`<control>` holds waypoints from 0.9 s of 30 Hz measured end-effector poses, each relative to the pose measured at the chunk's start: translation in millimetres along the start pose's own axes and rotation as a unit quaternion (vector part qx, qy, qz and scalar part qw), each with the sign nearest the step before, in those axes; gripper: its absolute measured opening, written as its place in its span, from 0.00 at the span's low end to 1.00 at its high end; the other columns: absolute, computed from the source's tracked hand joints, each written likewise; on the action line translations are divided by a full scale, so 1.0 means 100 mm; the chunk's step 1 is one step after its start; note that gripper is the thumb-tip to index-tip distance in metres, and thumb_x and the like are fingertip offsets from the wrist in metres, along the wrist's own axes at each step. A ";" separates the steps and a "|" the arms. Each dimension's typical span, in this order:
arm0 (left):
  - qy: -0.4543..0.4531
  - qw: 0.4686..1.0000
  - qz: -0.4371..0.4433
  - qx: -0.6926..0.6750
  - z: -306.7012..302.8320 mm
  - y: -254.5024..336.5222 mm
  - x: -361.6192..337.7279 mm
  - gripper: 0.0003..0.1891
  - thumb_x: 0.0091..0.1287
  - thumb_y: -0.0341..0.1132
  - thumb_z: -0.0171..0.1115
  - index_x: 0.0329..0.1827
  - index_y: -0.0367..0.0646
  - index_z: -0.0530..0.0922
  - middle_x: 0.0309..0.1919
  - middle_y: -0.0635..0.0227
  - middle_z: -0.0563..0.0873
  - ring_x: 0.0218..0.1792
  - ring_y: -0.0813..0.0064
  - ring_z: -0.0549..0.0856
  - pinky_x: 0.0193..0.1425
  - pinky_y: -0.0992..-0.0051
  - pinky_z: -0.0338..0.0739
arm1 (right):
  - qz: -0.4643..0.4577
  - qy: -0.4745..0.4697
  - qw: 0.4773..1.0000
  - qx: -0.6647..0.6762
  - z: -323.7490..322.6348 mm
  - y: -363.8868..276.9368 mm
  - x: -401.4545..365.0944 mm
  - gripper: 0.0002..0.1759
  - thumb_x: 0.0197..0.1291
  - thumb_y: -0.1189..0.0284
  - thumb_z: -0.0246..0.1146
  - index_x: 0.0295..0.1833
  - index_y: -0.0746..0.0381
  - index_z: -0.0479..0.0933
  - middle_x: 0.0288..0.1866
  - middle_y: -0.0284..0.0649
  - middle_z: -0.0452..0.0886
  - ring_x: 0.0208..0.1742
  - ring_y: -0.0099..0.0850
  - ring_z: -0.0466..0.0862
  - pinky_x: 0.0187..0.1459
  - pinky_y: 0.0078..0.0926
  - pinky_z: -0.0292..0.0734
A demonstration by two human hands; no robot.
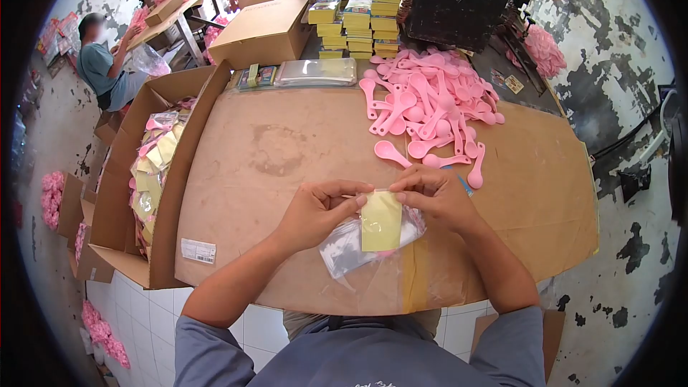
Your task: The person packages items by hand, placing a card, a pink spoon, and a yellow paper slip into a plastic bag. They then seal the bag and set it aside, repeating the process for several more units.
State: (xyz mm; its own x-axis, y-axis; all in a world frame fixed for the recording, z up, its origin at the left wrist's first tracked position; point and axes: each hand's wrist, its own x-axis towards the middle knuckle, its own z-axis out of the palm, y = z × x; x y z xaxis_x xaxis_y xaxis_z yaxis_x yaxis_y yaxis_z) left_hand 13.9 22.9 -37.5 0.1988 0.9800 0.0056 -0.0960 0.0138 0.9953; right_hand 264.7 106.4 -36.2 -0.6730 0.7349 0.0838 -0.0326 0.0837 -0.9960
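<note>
The left hand (308,213) and the right hand (446,202) are positioned at the centre of the frame, slightly below mid-height. The thumb and forefinger of each hand are clamped on an upper corner of the yellow card (381,225). The card hangs upright between the hands; bright reflections show on its face. Whether clear film covers it cannot be told.

Clear plastic bags (345,249) lie directly below and behind the card, on the cardboard sheet (240,172) that forms the work surface. A strip of yellow tape (415,283) runs along the sheet at lower centre.

A heap of pink spoons (437,97) occupies the upper right of centre; its nearest spoons lie just beyond the right hand. A stack of clear sleeves (315,72) lies at upper centre, below stacked yellow packs (357,25).

An open carton (107,223) stands at left, containing filled bags (152,172). A closed carton (259,31) stands at upper left of centre. A seated person (104,68) appears at upper left.
</note>
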 end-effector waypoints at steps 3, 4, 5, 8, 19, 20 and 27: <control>-0.004 0.999 -0.035 -0.001 -0.02 0.02 0.00 0.15 0.77 0.29 0.66 0.62 0.31 0.83 0.51 0.61 0.91 0.47 0.79 0.90 0.53 0.77 0.87 | -0.017 -0.008 1.000 -0.020 -0.03 0.04 0.02 0.10 0.68 0.80 0.69 0.54 0.68 0.86 0.49 0.36 0.85 0.49 0.21 0.84 0.50 0.20 0.79; -0.003 1.000 -0.031 0.000 -0.01 0.03 -0.01 0.15 0.77 0.29 0.65 0.62 0.31 0.83 0.51 0.61 0.91 0.47 0.79 0.90 0.53 0.77 0.86 | -0.022 -0.011 0.999 -0.039 -0.04 0.04 0.02 0.11 0.68 0.81 0.69 0.54 0.69 0.85 0.49 0.36 0.85 0.49 0.21 0.84 0.50 0.20 0.79; -0.002 1.000 -0.028 0.000 0.00 0.04 -0.01 0.15 0.77 0.29 0.65 0.62 0.31 0.83 0.50 0.62 0.91 0.47 0.79 0.90 0.53 0.77 0.86 | -0.021 -0.011 0.999 -0.025 -0.04 0.04 0.02 0.12 0.68 0.81 0.68 0.55 0.68 0.84 0.50 0.36 0.84 0.49 0.21 0.83 0.51 0.21 0.79; 0.009 1.000 -0.012 -0.001 -0.01 0.01 -0.02 0.15 0.77 0.28 0.65 0.62 0.31 0.83 0.50 0.62 0.91 0.48 0.79 0.90 0.54 0.77 0.86 | -0.014 -0.006 1.000 -0.003 0.03 0.00 -0.01 0.14 0.68 0.82 0.68 0.59 0.68 0.81 0.51 0.36 0.82 0.50 0.21 0.83 0.53 0.22 0.79; 0.039 0.997 0.049 0.054 -0.04 0.14 -0.05 0.18 0.76 0.34 0.67 0.63 0.33 0.80 0.48 0.64 0.89 0.47 0.79 0.89 0.49 0.76 0.86 | -0.046 0.003 0.999 0.019 0.29 -0.33 0.00 0.15 0.67 0.77 0.69 0.58 0.66 0.80 0.44 0.35 0.83 0.44 0.21 0.83 0.43 0.25 0.77; 0.044 0.996 0.007 0.072 -0.18 0.18 -0.03 0.19 0.76 0.35 0.67 0.65 0.34 0.79 0.49 0.65 0.89 0.48 0.79 0.88 0.47 0.76 0.86 | -0.055 0.012 0.994 -0.090 0.27 -0.33 -0.01 0.15 0.66 0.76 0.70 0.56 0.65 0.81 0.44 0.36 0.83 0.44 0.23 0.83 0.44 0.27 0.77; 0.394 0.840 0.239 -0.287 -0.79 0.73 -0.07 0.21 0.83 0.46 0.52 0.68 0.41 0.77 0.53 0.67 0.89 0.51 0.74 0.87 0.58 0.72 0.80 | -0.147 -0.055 0.898 -0.412 0.14 -0.19 -0.14 0.11 0.57 0.74 0.74 0.45 0.62 0.86 0.44 0.40 0.80 0.48 0.37 0.82 0.50 0.35 0.76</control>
State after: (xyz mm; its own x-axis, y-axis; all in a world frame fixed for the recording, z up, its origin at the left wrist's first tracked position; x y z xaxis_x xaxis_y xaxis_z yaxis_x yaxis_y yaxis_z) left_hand -71.8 32.7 27.7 -0.6817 0.7248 0.0996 -0.4805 -0.5462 0.6861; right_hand 264.0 85.0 -19.3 -0.7952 0.5320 0.2910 0.3057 0.7662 -0.5652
